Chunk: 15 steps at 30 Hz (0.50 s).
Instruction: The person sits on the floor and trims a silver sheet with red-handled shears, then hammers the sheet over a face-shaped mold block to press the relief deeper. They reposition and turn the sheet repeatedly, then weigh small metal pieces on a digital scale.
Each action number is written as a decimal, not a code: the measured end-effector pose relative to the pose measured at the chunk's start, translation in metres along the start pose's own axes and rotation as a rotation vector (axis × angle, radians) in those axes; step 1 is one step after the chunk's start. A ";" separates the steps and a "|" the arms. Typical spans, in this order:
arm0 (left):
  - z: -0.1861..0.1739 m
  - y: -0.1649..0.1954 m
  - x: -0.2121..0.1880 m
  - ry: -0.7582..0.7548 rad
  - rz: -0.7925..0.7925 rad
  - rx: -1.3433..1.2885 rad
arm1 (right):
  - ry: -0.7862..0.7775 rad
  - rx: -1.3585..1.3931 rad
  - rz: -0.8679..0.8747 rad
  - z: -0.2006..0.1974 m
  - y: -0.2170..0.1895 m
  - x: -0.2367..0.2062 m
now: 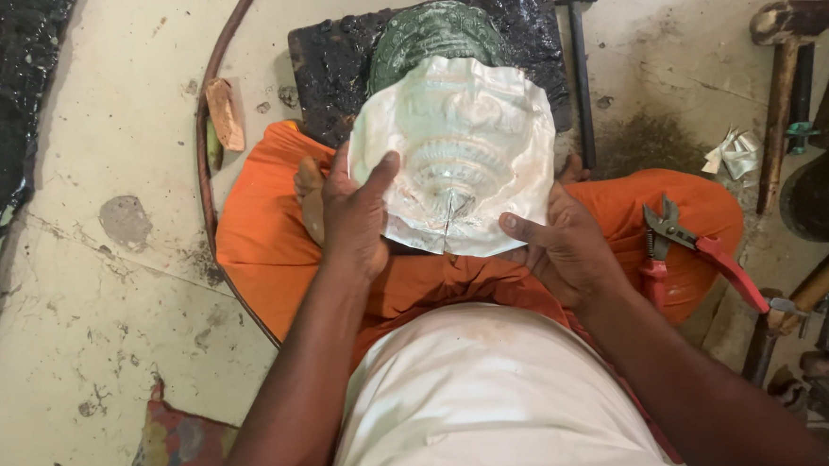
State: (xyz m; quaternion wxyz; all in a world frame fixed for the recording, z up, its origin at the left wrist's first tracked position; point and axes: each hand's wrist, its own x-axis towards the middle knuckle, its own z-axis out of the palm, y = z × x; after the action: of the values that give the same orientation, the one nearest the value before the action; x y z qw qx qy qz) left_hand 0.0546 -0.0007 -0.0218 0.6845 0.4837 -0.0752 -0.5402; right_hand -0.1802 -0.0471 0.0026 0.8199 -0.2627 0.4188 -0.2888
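Note:
A thin silvery metal sheet (457, 150), embossed with a raised relief, is held over my lap. My left hand (355, 212) grips its left edge, thumb pressed on the face of the sheet. My right hand (567, 253) holds the lower right edge from below, thumb on top. A short split runs up from the sheet's bottom edge. Behind the sheet, a dark green relief mould (432, 29) sits in a black pitch block (339, 62). My legs are wrapped in orange cloth (264, 241).
Red-handled pliers (694, 247) lie on my right knee. A long metal rod (581, 73) lies right of the block. Hammers (784, 72) and other tools crowd the right edge. A curved metal hoop (203, 131) rings the left. Scrap foil (737, 155) lies on the floor.

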 end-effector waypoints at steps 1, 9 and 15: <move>-0.002 0.006 -0.001 0.003 -0.006 0.040 | -0.004 0.017 0.001 -0.002 -0.003 -0.002; -0.007 0.075 -0.048 -0.598 1.308 1.546 | 0.114 0.034 0.071 0.000 -0.026 -0.034; 0.029 0.105 -0.058 -0.598 1.357 1.465 | 0.013 -0.077 -0.029 -0.008 -0.048 -0.061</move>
State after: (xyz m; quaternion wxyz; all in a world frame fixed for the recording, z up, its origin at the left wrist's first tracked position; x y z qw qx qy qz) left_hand 0.0828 0.0239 0.0955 0.3366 0.4833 -0.8072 0.0382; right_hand -0.2290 -0.0400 0.0634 0.8022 -0.2983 0.4311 -0.2857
